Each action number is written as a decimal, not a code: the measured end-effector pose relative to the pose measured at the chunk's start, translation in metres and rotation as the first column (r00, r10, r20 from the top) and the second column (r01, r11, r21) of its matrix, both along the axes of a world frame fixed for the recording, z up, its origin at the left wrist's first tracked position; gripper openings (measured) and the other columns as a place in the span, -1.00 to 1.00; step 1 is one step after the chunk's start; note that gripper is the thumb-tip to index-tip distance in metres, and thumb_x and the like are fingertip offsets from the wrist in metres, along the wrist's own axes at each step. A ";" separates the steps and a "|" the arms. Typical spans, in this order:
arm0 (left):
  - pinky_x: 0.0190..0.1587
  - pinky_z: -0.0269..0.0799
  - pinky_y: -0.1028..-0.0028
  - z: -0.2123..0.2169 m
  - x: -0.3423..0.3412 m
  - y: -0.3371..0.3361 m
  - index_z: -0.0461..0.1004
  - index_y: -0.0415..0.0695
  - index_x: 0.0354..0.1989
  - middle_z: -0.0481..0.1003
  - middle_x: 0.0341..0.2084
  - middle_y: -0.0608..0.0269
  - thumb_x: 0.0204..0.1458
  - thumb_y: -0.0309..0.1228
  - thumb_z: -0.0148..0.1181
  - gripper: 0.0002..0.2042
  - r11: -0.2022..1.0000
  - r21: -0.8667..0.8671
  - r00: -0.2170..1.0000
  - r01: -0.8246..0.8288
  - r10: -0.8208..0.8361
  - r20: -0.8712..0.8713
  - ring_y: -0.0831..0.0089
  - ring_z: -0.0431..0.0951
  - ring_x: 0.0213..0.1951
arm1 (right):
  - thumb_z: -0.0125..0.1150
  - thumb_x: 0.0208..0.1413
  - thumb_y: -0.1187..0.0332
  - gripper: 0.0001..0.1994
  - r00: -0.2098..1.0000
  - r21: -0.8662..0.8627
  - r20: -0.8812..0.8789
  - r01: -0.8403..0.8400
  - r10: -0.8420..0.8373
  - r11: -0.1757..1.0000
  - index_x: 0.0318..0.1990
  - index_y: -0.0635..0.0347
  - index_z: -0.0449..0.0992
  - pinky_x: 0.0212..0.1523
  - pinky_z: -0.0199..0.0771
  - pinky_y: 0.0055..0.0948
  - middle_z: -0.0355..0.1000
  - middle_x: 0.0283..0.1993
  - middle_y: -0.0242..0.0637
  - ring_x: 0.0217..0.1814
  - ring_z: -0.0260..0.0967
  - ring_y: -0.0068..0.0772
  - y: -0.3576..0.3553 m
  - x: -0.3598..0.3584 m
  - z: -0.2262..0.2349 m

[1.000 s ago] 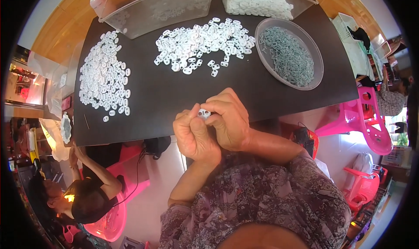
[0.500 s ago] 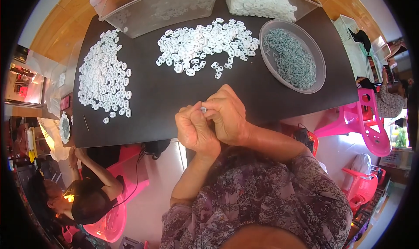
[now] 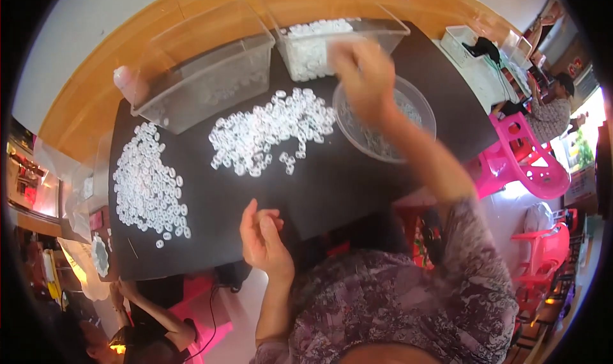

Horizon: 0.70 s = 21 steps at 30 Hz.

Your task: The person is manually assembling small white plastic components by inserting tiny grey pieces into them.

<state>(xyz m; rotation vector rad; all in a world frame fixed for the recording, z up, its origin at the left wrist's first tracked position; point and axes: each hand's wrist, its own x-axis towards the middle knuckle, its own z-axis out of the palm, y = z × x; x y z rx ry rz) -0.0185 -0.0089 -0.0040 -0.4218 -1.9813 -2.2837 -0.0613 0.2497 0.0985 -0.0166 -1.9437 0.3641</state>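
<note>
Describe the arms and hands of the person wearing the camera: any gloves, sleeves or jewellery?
Both hands are bare, with no gloves. The left hand and its forearm are uncovered. The right hand is motion-blurred, its forearm bare too. Short sleeves of a purple and grey patterned top end above the elbows. No watch or bracelet shows; rings cannot be made out.

Small workshop: table [image 3: 332, 191] heaped with white rings [image 3: 268, 131].

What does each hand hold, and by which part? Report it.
It cannot be told. The right hand is blurred above the round bowl. The left hand curls at the black table's near edge; any small piece in its grip is hidden.
</note>
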 end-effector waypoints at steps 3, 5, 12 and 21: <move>-0.32 0.35 0.62 0.009 -0.006 0.006 0.28 -0.31 0.04 0.45 -0.35 0.13 0.15 -0.49 -0.02 -0.70 0.996 0.091 1.000 0.024 -0.022 -0.015 0.59 0.38 -0.42 | 0.17 -0.08 0.40 -0.83 0.967 0.326 0.050 0.219 -0.248 0.920 -0.28 0.19 0.51 -0.32 0.31 -0.43 0.41 -0.42 -0.22 -0.33 0.31 -0.29 0.089 -0.048 0.026; -0.32 0.36 0.62 0.015 -0.008 0.000 0.29 -0.31 0.03 0.45 -0.35 0.13 0.14 -0.49 -0.02 -0.71 0.997 0.073 0.998 -0.002 0.006 -0.055 0.59 0.38 -0.42 | 0.17 -0.08 0.39 -0.82 0.968 0.376 0.017 0.225 -0.250 0.899 -0.27 0.16 0.52 -0.31 0.32 -0.42 0.42 -0.39 -0.21 -0.32 0.32 -0.25 0.088 -0.041 0.034; -0.39 0.38 0.59 0.028 -0.007 -0.045 0.35 -0.32 -0.03 0.48 -0.44 0.15 0.15 -0.50 -0.07 -0.75 0.994 -0.084 0.988 -0.067 0.054 -0.146 0.57 0.42 -0.45 | 0.13 -0.05 0.53 -0.87 0.947 0.041 0.280 -0.177 0.159 0.983 -0.30 0.30 0.50 -0.35 0.35 -0.52 0.46 -0.32 -0.25 -0.35 0.35 -0.46 0.000 0.073 0.012; -0.54 0.34 0.46 0.144 0.028 -0.071 0.27 -0.31 -0.15 0.41 -0.49 -0.04 0.13 -0.14 -0.06 -0.61 0.991 -0.044 0.733 0.128 -0.124 -0.669 0.32 0.37 -0.60 | 0.14 0.05 0.14 -0.51 0.910 -0.283 -0.278 -0.384 0.308 0.879 -0.05 0.43 0.33 -0.39 0.27 -0.55 0.37 -0.20 -0.01 -0.30 0.25 -0.40 -0.058 0.216 0.089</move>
